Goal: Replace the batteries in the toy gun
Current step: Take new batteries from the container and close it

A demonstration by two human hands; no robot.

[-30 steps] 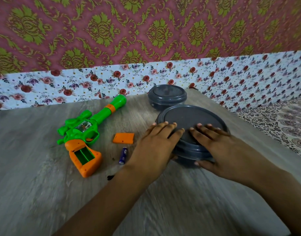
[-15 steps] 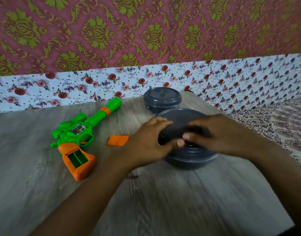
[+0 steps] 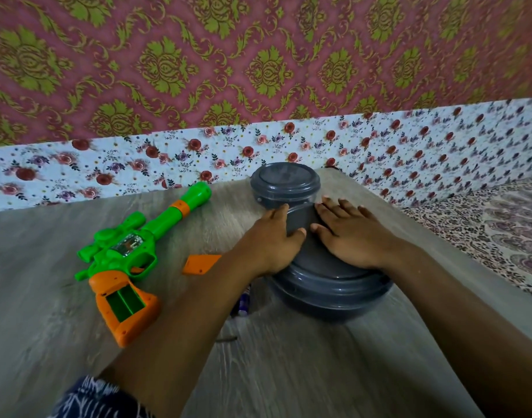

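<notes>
Patterned wallpaper, red and gold above a floral band, backs a grey wood-grain bench (image 3: 63, 312). Both hands lie flat on the lid of a large dark grey container (image 3: 334, 285) toward the right edge: the left hand (image 3: 270, 239) and the right hand (image 3: 349, 236), fingers spread and pressing, each grip open and closed around nothing. A smaller grey container (image 3: 284, 185) sits behind it at the far edge.

Well apart, toward the left edge, lies the toy gun (image 3: 129, 251), green body and orange handle, its battery compartment (image 3: 124, 301) uncovered and seemingly empty. The orange battery cover (image 3: 198, 263) rests between gun and container, and a small battery (image 3: 243, 304) peeks out beside the left forearm.

I'd judge the gun light, hollow, stiff plastic, best steadied by the handle; the battery looks smooth and apt to roll, so pinch it at mid-length.
</notes>
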